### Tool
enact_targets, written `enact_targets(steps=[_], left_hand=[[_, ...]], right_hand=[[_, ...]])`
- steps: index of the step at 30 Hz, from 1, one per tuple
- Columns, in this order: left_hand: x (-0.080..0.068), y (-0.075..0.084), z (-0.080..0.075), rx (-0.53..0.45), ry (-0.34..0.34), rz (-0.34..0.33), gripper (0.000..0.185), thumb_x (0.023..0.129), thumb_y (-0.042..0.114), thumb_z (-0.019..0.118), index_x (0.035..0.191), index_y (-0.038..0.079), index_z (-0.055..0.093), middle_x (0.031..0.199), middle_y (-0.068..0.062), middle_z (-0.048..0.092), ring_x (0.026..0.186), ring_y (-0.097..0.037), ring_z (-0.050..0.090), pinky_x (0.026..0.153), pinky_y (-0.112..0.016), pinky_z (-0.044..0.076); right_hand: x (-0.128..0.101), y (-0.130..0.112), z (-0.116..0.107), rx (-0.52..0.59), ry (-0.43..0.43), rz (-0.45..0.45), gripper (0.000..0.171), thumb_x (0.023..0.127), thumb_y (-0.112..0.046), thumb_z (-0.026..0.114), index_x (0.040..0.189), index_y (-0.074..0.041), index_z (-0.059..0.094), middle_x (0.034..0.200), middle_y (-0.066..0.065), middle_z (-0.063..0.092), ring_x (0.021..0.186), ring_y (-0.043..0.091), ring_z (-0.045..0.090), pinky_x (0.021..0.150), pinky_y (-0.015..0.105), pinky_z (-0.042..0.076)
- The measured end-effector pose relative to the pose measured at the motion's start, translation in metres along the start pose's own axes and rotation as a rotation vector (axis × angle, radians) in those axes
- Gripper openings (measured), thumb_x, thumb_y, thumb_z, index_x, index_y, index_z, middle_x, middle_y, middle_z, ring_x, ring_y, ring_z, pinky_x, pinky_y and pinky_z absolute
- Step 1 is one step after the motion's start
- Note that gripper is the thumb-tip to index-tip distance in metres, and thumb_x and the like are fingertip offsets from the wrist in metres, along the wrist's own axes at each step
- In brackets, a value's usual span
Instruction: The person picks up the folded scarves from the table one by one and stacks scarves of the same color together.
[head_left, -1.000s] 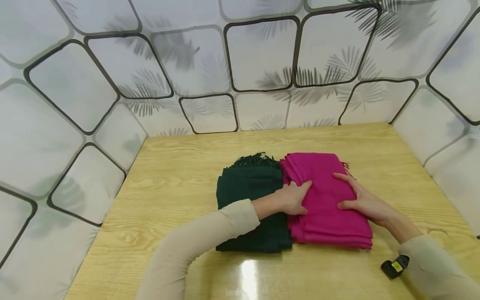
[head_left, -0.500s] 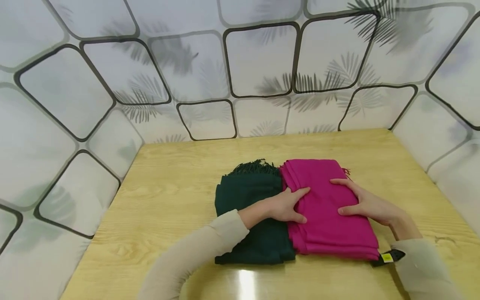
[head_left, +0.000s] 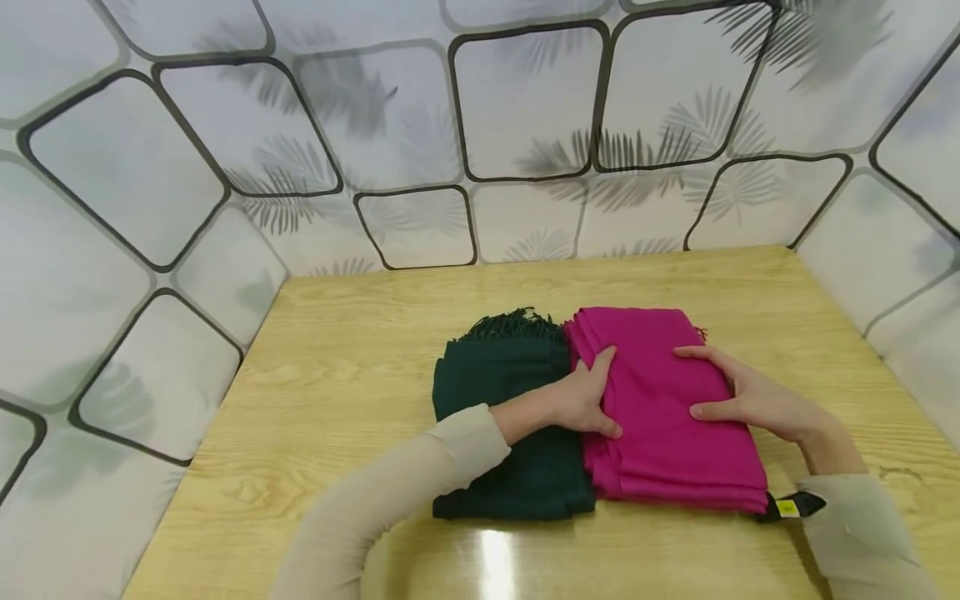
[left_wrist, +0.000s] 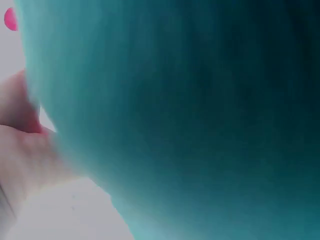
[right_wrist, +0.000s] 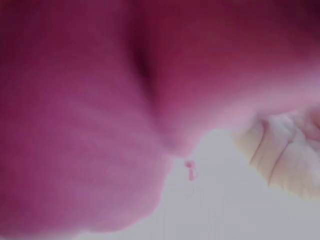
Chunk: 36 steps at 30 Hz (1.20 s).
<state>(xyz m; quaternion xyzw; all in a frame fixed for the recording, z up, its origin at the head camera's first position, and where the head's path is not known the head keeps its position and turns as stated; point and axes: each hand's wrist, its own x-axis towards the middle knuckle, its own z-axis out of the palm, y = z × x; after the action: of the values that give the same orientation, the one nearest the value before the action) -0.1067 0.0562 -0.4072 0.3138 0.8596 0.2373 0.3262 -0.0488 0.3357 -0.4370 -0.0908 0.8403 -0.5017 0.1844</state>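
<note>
Magenta scarf (head_left: 667, 417), pressed flat under both open hands, left (head_left: 588, 392) and right (head_left: 750, 400), neither grip closed on it, may slide and unfold against the green scarf (head_left: 502, 417)

Wood table (head_left: 337, 367): green scarf (head_left: 502, 433) & pink scarf (head_left: 667, 433), touching.

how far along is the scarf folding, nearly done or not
Nearly done, it seems. The green scarf lies folded on the table, fringe at the far end. The pink scarf is folded too, edge to edge beside it. In hand: the left hand and right hand rest flat on the pink one, as if smoothing it. Probably only a last tidy of its uneven layered edges is left.
</note>
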Motion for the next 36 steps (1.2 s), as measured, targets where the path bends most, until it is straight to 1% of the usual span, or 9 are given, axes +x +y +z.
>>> enact_targets(steps=[5,10,13,18,21,24,28,31,36], left_hand=[[0.002,0.015,-0.015,0.2,-0.025,-0.038,0.094,0.093,0.037,0.069,0.159,0.013,0.007,0.157,-0.019,0.026,0.137,-0.029,0.044,0.104,-0.031,0.044],[0.005,0.016,-0.02,0.358,0.033,-0.128,0.089,0.091,0.047,0.068,0.159,0.022,0.015,0.149,-0.012,0.038,0.129,-0.029,0.047,0.096,-0.037,0.05],[0.008,0.011,-0.02,0.367,0.053,-0.148,0.094,0.088,0.051,0.069,0.159,0.024,0.015,0.151,-0.012,0.034,0.132,-0.029,0.042,0.094,-0.039,0.05],[0.016,0.005,-0.021,0.27,0.092,-0.086,0.093,0.092,0.047,0.067,0.159,0.015,0.013,0.156,-0.016,0.026,0.138,-0.033,0.033,0.102,-0.04,0.045],[0.019,0.002,-0.02,0.318,0.123,-0.1,0.092,0.092,0.05,0.065,0.159,0.014,0.014,0.157,-0.015,0.026,0.141,-0.032,0.03,0.107,-0.04,0.041],[0.021,0.002,-0.017,0.499,0.133,-0.142,0.094,0.091,0.059,0.061,0.161,0.019,0.013,0.16,-0.015,0.024,0.144,-0.032,0.025,0.112,-0.04,0.035],[0.024,0.004,-0.016,0.701,0.128,-0.194,0.097,0.089,0.071,0.052,0.162,0.023,0.009,0.164,-0.018,0.01,0.149,-0.033,0.015,0.118,-0.043,0.024],[0.026,0.004,-0.019,0.76,0.11,-0.225,0.1,0.088,0.075,0.046,0.162,0.023,0.003,0.166,-0.017,-0.001,0.152,-0.034,0.006,0.12,-0.046,0.017],[0.031,-0.003,-0.026,0.76,0.013,-0.221,0.103,0.089,0.079,0.039,0.161,0.019,-0.005,0.167,-0.01,-0.007,0.153,-0.03,-0.004,0.122,-0.05,0.006]], right_hand=[[-0.001,-0.005,-0.01,-0.085,0.025,0.013,0.075,0.094,-0.021,0.07,0.153,-0.014,0.026,0.148,0.026,0.029,0.122,0.039,0.047,0.081,0.027,0.051],[0.004,-0.008,-0.014,-0.053,0.049,0.05,0.075,0.096,-0.021,0.067,0.154,-0.007,0.022,0.136,0.029,0.038,0.105,0.027,0.06,0.073,0.034,0.056],[0.01,-0.007,-0.014,-0.027,0.068,0.057,0.076,0.098,-0.023,0.065,0.155,-0.003,0.018,0.139,0.032,0.037,0.104,0.019,0.058,0.074,0.034,0.056],[0.015,-0.004,-0.012,0.064,0.116,-0.001,0.073,0.097,-0.012,0.065,0.154,-0.003,0.019,0.132,0.027,0.039,0.097,0.006,0.06,0.072,0.033,0.057],[0.016,-0.004,-0.012,0.073,0.137,-0.065,0.071,0.095,-0.007,0.065,0.152,-0.006,0.023,0.13,0.023,0.039,0.098,0.007,0.061,0.071,0.032,0.056],[0.017,-0.007,-0.012,-0.036,0.144,-0.105,0.068,0.093,-0.007,0.068,0.149,-0.006,0.03,0.133,0.023,0.041,0.105,0.021,0.061,0.074,0.032,0.056],[0.015,-0.019,-0.01,-0.331,0.122,-0.108,0.073,0.088,-0.014,0.075,0.148,0.0,0.035,0.14,0.034,0.037,0.12,0.045,0.046,0.091,0.051,0.048],[0.01,-0.03,-0.005,-0.509,0.106,-0.097,0.081,0.084,-0.018,0.08,0.146,0.006,0.035,0.144,0.041,0.026,0.127,0.056,0.032,0.096,0.068,0.036],[0.0,-0.054,0.018,-0.638,0.081,-0.097,0.09,0.08,-0.036,0.083,0.147,0.003,0.038,0.15,0.042,0.017,0.132,0.064,0.024,0.099,0.074,0.029]])
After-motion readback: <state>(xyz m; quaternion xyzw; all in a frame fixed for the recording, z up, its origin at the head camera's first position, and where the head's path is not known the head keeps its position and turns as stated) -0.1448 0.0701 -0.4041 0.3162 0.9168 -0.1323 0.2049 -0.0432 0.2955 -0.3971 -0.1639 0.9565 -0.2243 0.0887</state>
